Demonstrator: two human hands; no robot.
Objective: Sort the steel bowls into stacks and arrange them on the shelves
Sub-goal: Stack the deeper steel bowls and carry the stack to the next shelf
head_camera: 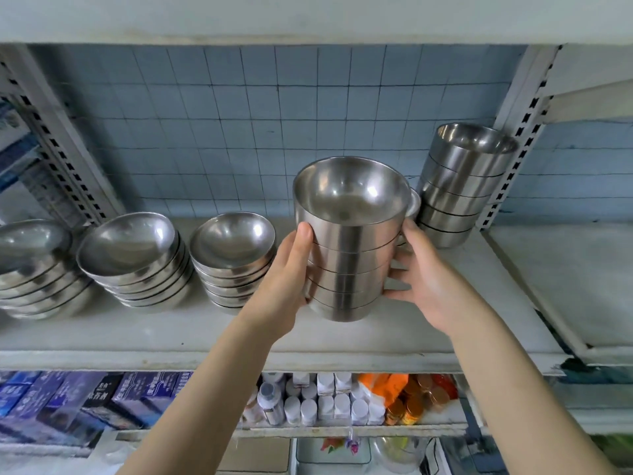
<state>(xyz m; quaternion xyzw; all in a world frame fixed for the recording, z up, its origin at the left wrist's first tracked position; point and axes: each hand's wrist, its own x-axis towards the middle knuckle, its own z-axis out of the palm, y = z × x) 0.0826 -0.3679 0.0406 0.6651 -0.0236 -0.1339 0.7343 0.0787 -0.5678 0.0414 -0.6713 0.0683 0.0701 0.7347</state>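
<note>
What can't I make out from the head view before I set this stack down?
In the head view:
The steel piece behind the held stack: mostly hidden by it, cannot identify.
The far-left stack: cut off by the left frame edge, count unclear.
Labels on the boxes below: blurred, unreadable.
Whether the held stack touches the shelf: cannot tell.

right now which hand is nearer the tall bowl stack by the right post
Right. The right hand grips the held stack on the side facing the tall stack; the left hand grips its opposite side, farther away.
</note>
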